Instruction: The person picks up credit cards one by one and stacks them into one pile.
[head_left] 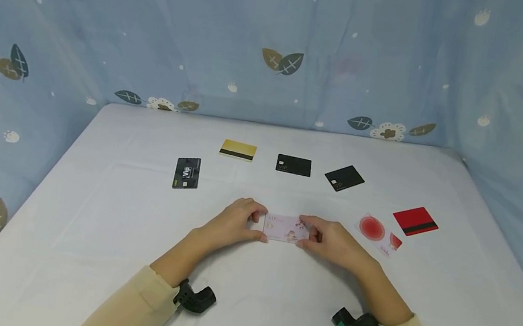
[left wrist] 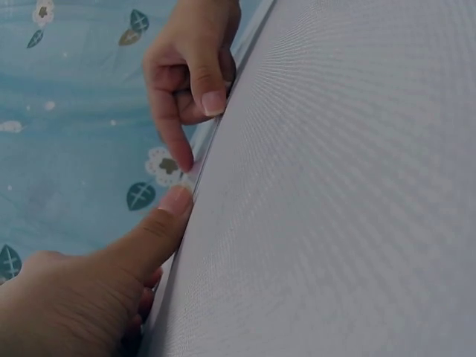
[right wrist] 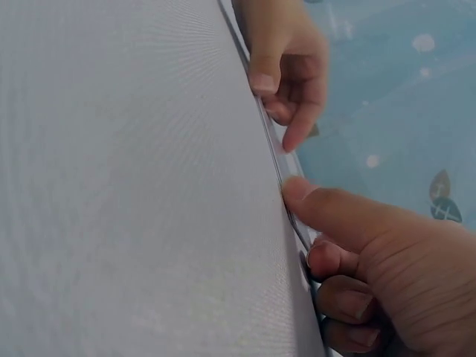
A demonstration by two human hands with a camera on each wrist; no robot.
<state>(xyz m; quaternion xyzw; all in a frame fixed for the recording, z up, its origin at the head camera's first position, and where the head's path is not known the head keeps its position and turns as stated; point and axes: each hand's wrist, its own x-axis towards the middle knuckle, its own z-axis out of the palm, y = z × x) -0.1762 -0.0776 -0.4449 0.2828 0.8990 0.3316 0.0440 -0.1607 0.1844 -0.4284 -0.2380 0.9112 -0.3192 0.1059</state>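
A pale pink VIP card (head_left: 285,229) with small figures printed on it lies flat at the middle of the white table in the head view. My left hand (head_left: 233,224) holds its left end, index fingertip at the upper corner and thumb at the lower one. At the right end, my right hand (head_left: 337,245) grips the card the same way, its remaining fingers curled under. Both wrist views look low across the tabletop, so the card appears only as a thin edge by the fingertips.
Around the hands, in an arc, lie a grey Vip card (head_left: 187,173), a gold card (head_left: 238,150), two black cards (head_left: 294,165), a red striped card (head_left: 415,221) and a clear card with red circles (head_left: 372,228). Blue leaf-print cloth (head_left: 207,50) hangs behind the table.
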